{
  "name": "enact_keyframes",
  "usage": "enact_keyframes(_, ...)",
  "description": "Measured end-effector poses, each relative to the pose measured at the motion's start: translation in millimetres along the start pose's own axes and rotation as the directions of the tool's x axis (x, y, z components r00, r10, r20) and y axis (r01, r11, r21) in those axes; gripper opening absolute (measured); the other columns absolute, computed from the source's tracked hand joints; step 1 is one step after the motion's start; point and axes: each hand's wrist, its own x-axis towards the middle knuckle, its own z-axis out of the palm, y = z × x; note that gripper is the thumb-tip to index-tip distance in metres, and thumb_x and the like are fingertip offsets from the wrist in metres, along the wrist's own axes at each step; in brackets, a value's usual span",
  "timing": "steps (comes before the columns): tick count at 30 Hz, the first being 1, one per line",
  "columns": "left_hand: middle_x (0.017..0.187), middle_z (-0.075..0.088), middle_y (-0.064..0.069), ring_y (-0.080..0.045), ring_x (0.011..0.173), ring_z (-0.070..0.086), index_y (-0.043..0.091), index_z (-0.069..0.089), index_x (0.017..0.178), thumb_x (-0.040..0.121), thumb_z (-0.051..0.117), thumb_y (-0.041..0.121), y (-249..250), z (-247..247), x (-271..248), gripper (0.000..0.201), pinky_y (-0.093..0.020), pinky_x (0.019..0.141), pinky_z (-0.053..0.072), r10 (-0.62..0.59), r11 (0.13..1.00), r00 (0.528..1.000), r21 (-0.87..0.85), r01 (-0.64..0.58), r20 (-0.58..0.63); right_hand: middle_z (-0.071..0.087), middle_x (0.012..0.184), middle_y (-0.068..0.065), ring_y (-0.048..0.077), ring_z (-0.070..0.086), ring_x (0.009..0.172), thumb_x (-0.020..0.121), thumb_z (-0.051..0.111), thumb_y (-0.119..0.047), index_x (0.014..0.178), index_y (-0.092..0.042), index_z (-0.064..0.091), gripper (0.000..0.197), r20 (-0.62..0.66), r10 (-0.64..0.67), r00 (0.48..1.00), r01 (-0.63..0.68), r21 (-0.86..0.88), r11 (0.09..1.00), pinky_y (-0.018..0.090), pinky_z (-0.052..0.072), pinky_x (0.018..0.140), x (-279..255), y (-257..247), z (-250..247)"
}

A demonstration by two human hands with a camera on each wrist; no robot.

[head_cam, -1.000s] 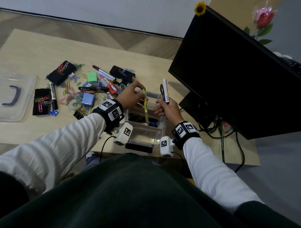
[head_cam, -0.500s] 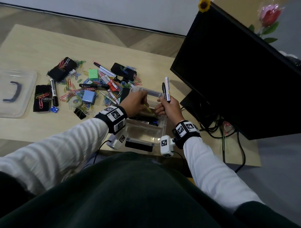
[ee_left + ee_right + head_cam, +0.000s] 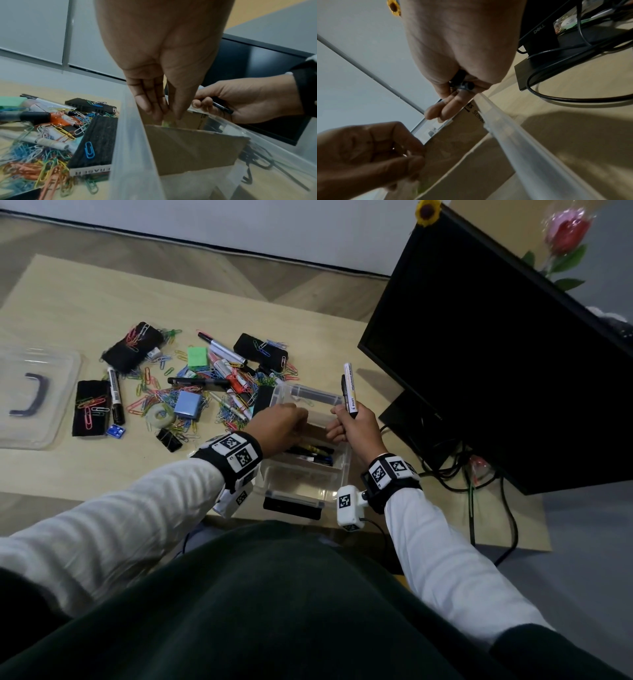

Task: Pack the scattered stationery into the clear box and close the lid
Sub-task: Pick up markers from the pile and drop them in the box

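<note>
The clear box (image 3: 337,474) stands at the table's near edge with a cardboard divider (image 3: 188,146) inside and several dark pens lying in it. My left hand (image 3: 294,422) reaches down into the box, fingers and thumb pinched together on a yellow pen (image 3: 310,447) that lies low among the others. My right hand (image 3: 346,424) hovers over the box's right rim and grips a white marker (image 3: 350,388) and a black pen (image 3: 343,392) upright. The lid (image 3: 65,392) lies far left on the table.
A pile of coloured paper clips (image 3: 150,402), markers (image 3: 222,352), black erasers (image 3: 90,412), sticky-note blocks (image 3: 187,409), tape (image 3: 159,416) and a binder clip (image 3: 169,440) lies left of the box. A black monitor (image 3: 496,344) with cables (image 3: 445,470) stands close on the right.
My left hand has gone down from above the box into it, taking the yellow pen from upright to lying low inside. My right hand has kept its two pens almost in place.
</note>
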Motion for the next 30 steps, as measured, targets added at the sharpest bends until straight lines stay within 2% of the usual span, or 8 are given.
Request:
enact_keyframes(4, 0.092, 0.062, -0.003, -0.021, 0.079, 0.060, 0.014, 0.061, 0.092, 0.090, 0.059, 0.021, -4, -10, 6, 0.008, -0.038, 0.072, 0.054, -0.027, 0.998, 0.994, -0.054, 0.021, -0.110, 0.065, 0.071, 0.005, 0.013, 0.060, 0.053, 0.104, 0.049, -0.030, 0.115, -0.010, 0.054, 0.024, -0.013, -0.016, 1.000, 0.016, -0.030, 0.999, 0.025, 0.050, 0.052, -5, -4, 0)
enact_keyframes(9, 0.106, 0.055, -0.011, -0.024, 0.085, 0.057, 0.012, 0.058, 0.107, 0.091, 0.057, 0.019, -18, -18, 19, 0.017, -0.036, 0.076, 0.052, -0.166, 0.985, 0.949, -0.093, 0.146, -0.269, 0.055, 0.066, 0.001, 0.001, 0.042, 0.041, 0.104, 0.047, -0.036, 0.108, -0.012, 0.061, 0.029, -0.023, -0.020, 1.000, 0.020, -0.006, 1.000, 0.015, 0.033, 0.041, -9, -8, -5)
enact_keyframes(14, 0.112, 0.055, -0.020, -0.036, 0.096, 0.058, 0.007, 0.044, 0.124, 0.096, 0.049, 0.017, -33, -11, 20, 0.030, -0.037, 0.074, 0.043, -0.339, 0.937, 0.932, -0.136, 0.322, -0.129, 0.059, 0.069, 0.001, 0.004, 0.042, 0.043, 0.101, 0.054, -0.026, 0.101, -0.020, 0.058, 0.008, 0.219, -0.009, 0.976, 0.046, -0.166, 0.985, 0.018, 0.032, 0.041, -7, -17, -17)
enact_keyframes(19, 0.101, 0.065, -0.022, -0.038, 0.087, 0.064, 0.010, 0.039, 0.124, 0.101, 0.044, 0.023, -40, -5, 19, 0.028, -0.045, 0.074, 0.053, -0.380, 0.902, 0.924, -0.238, 0.361, -0.035, 0.061, 0.079, 0.004, 0.011, 0.054, 0.059, 0.100, 0.054, -0.012, 0.116, -0.016, 0.057, 0.017, 0.506, 0.087, 0.858, 0.157, -0.421, 0.893, 0.022, 0.047, 0.053, -15, -39, -18)
enact_keyframes(21, 0.099, 0.064, -0.022, -0.037, 0.084, 0.064, 0.011, 0.038, 0.122, 0.100, 0.045, 0.024, -41, -6, 19, 0.026, -0.049, 0.077, 0.054, -0.383, 0.897, 0.923, -0.247, 0.367, -0.021, 0.060, 0.081, 0.009, 0.017, 0.056, 0.059, 0.098, 0.051, -0.003, 0.118, -0.018, 0.054, 0.025, 0.565, 0.128, 0.815, 0.125, -0.387, 0.913, 0.026, 0.051, 0.054, -18, -44, -13)
enact_keyframes(24, 0.099, 0.064, -0.021, -0.036, 0.085, 0.063, 0.011, 0.038, 0.120, 0.099, 0.046, 0.024, -43, -7, 19, 0.026, -0.048, 0.078, 0.054, -0.388, 0.893, 0.922, -0.251, 0.373, -0.010, 0.062, 0.083, 0.013, 0.021, 0.063, 0.062, 0.098, 0.048, 0.002, 0.110, -0.009, 0.057, 0.018, 0.568, 0.142, 0.811, 0.001, -0.243, 0.970, 0.031, 0.057, 0.058, -21, -46, -9)
enact_keyframes(27, 0.099, 0.063, -0.021, -0.036, 0.085, 0.062, 0.011, 0.039, 0.120, 0.099, 0.046, 0.025, -42, -6, 20, 0.026, -0.045, 0.076, 0.053, -0.388, 0.895, 0.921, -0.247, 0.373, -0.016, 0.066, 0.096, 0.022, 0.029, 0.069, 0.081, 0.100, 0.046, 0.001, 0.120, 0.005, 0.058, 0.023, 0.597, 0.168, 0.784, -0.236, 0.036, 0.971, 0.033, 0.060, 0.072, -26, -43, -12)
enact_keyframes(30, 0.100, 0.063, -0.020, -0.036, 0.085, 0.062, 0.012, 0.039, 0.121, 0.099, 0.046, 0.025, -41, -6, 19, 0.026, -0.046, 0.076, 0.053, -0.392, 0.893, 0.920, -0.245, 0.377, -0.014, 0.065, 0.108, 0.026, 0.033, 0.069, 0.097, 0.096, 0.051, 0.006, 0.127, 0.006, 0.056, 0.031, 0.628, 0.148, 0.764, -0.262, 0.093, 0.961, 0.032, 0.059, 0.081, -30, -39, -14)
